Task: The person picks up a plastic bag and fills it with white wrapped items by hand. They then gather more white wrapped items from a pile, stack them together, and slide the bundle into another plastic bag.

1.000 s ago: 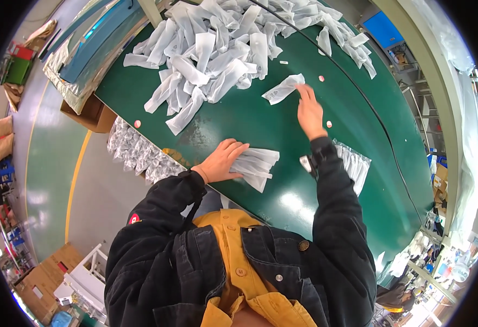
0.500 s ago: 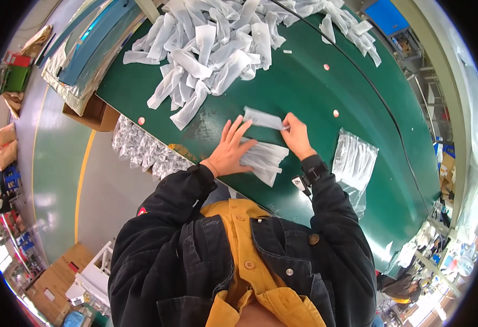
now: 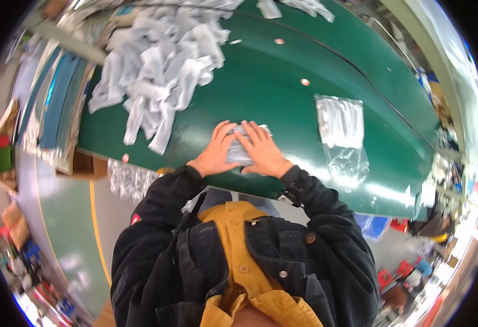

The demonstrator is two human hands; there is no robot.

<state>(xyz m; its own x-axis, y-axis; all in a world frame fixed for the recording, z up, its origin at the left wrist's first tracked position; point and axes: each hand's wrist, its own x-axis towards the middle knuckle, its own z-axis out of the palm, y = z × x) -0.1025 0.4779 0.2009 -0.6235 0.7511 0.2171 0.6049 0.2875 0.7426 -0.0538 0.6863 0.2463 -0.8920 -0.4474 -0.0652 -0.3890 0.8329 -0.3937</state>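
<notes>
Centrally, a short stack of white-sleeved packets (image 3: 239, 155) is covered by the left hand (image 3: 216, 150) and right hand (image 3: 263, 152), set close together, fingers outstretched; one clear bag (image 3: 341, 128), right, is part-filled, while a loose heap (image 3: 160, 71), upper left, remains unbagged.

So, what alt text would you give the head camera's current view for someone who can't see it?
A person's left hand and right hand rest on pale packets on a green table. A loose heap of similar packets lies to the left; a clear bag lies to the right.
</notes>
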